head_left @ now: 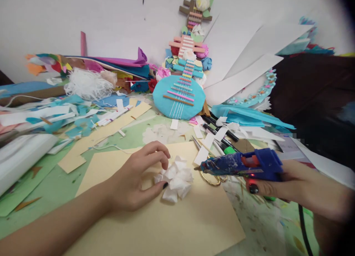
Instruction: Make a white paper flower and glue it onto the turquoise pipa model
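A white crumpled-paper flower (177, 179) lies on a sheet of cream card (155, 226). My left hand (141, 174) is at its left side, fingers curved and apart, with the thumb touching the petals at the edge. In my right hand (294, 191) is a blue hot glue gun (238, 164), held level with a red light glowing on it. Its nozzle points left, just short of the flower. Gold-handled scissors (212, 182) lie partly hidden beneath the glue gun.
A blue paper lute (179, 95) with strings leans at the back. Marker pens (219, 132) and white paper strips (205, 148) lie right of centre. White shredded strands (87, 84) and paper scraps crowd the left. A black cord (303, 230) hangs below my right hand.
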Demonstrator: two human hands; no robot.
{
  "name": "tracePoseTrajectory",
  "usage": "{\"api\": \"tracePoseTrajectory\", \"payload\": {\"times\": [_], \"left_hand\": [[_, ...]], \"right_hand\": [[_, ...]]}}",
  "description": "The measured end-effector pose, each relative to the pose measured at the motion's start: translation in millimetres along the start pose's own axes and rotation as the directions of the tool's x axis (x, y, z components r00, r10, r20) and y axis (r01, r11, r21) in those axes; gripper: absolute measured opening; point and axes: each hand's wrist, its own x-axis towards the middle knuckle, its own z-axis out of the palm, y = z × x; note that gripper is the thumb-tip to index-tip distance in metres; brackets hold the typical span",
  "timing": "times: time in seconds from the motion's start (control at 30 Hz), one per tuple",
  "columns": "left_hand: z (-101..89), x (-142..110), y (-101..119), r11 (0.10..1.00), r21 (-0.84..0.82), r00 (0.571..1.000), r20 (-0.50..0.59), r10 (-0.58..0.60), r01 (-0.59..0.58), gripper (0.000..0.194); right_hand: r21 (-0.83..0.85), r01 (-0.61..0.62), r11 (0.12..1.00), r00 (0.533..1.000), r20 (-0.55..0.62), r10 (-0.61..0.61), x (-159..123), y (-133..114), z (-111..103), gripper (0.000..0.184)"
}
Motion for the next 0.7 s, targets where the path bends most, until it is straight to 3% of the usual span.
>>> {"api": "tracePoseTrajectory", "payload": {"times": [0.23,0.4,0.53,0.7], "left_hand": [[8.2,-4.6,6.8,0.998,-0.046,0.998,0.034,0.054,-0.052,0.033],[13.9,-4.7,15.8,1.0,-0.027,1.0,-0.025,0.007,-0.007,0.059],[20.2,-6.0,21.6,0.998,0.027,0.997,-0.06,-0.052,0.054,0.069],[26.2,-8.7,21.9,0.986,0.064,0.988,-0.003,-0.153,0.153,0.072]], "right_hand": [[0.044,0.04,0.998,0.998,-0.054,-0.038,3.5,5.5,-3.1,0.03],[0.217,0.009,0.976,0.978,-0.204,0.037,16.5,1.7,16.5,0.029],[0.357,0.026,0.934,0.986,-0.162,0.034,26.5,-7.9,44.1,0.028],[0.411,-0.04,0.911,0.991,-0.102,0.09,30.7,-11.3,64.4,0.022]]}}
